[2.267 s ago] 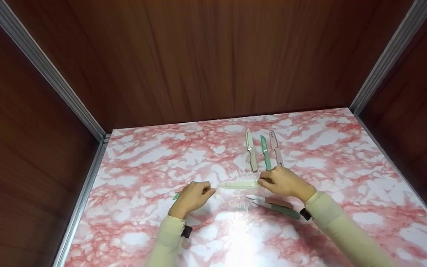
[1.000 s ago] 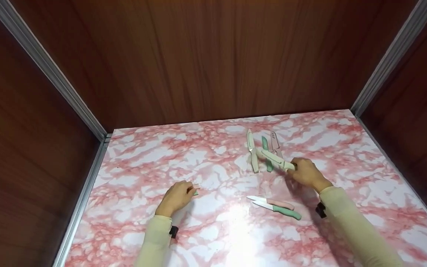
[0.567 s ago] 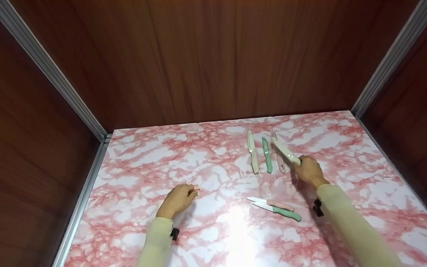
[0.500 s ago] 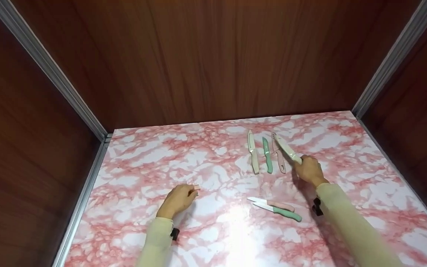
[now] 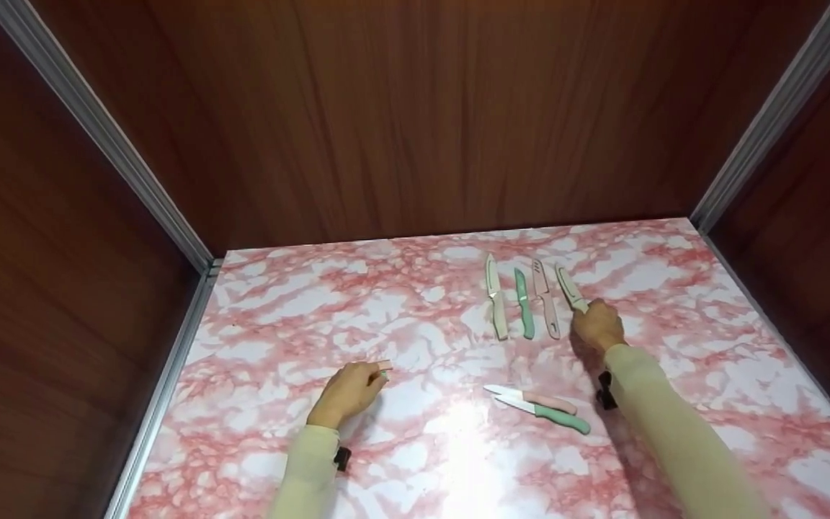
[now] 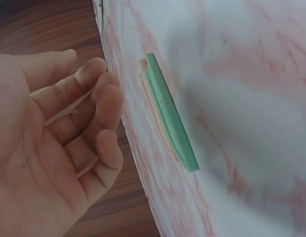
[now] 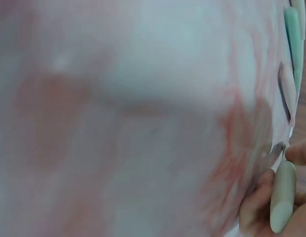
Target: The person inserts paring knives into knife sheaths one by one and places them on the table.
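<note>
The pink sheathed knife (image 5: 547, 299) lies lengthwise on the table (image 5: 278, 317), handle toward the person. Just right of it, the right hand (image 5: 599, 326) grips a cream sheathed knife (image 5: 570, 286) by the handle, cover pointing away, probably to match its neighbour's direction; whether it touches the table is unclear. Left of the pink sheathed knife lie a green sheathed knife (image 5: 524, 305) and, farther left, a second cream sheathed knife (image 5: 498, 306); the gaps likely leave each handle easy to reach. Nearer the person than the pink sheathed knife, a pink-handled knife (image 5: 550, 402) and a green-handled knife (image 5: 563, 419) lie side by side, perhaps paired because both blades are bare. Well left of the pink sheathed knife, the left hand (image 5: 346, 395) holds nothing, fingers loosely bent near a green cover (image 6: 172, 113) and a pink cover (image 6: 158, 118).
</note>
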Tool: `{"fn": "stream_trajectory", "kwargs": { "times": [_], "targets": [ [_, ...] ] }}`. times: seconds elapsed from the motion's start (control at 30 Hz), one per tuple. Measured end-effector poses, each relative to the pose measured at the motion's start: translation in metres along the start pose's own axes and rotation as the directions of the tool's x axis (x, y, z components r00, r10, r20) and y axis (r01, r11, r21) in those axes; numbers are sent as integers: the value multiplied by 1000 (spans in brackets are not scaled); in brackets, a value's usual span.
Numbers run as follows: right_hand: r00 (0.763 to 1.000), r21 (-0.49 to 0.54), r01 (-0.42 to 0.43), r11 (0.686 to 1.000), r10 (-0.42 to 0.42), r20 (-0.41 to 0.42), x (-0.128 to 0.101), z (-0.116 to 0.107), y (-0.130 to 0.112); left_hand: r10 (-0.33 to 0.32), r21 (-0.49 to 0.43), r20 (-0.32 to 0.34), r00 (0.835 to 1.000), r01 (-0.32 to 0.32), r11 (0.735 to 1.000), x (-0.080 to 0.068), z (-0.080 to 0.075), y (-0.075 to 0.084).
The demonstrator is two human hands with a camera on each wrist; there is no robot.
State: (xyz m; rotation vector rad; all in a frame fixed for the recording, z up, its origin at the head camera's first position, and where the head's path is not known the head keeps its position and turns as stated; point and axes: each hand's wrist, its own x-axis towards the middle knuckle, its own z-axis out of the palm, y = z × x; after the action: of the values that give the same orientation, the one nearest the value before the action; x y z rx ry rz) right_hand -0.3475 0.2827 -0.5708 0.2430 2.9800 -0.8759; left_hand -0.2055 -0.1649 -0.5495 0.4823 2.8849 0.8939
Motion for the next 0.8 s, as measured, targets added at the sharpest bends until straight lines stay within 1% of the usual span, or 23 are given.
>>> {"fn": "stream_trajectory", "kwargs": {
  "times": [0.13,0.3,0.5,0.63,0.8],
  "targets": [
    [999,-17,-31,999,31,-8,4,0,-3,-24,-10,12,1000,24,1000,-1,0,0],
    [1000,-17,-22,1000,21,-15,9,2,-5,-40,-18,9,999,40,999,-3,-1,0],
    [1000,-29,-15,999,15,5,8,3,-2,-50,-12,7,999,50,999,-1,1,3],
    [1000,-26,-16,1000,16,11,6,1,-1,-48,28,-24,999,48,998,3,2,4],
    [999,-24,3,1000,-2,33,5,-1,-3,-50,119,-56,997,57,991,5,4,-1]
  ]
}}
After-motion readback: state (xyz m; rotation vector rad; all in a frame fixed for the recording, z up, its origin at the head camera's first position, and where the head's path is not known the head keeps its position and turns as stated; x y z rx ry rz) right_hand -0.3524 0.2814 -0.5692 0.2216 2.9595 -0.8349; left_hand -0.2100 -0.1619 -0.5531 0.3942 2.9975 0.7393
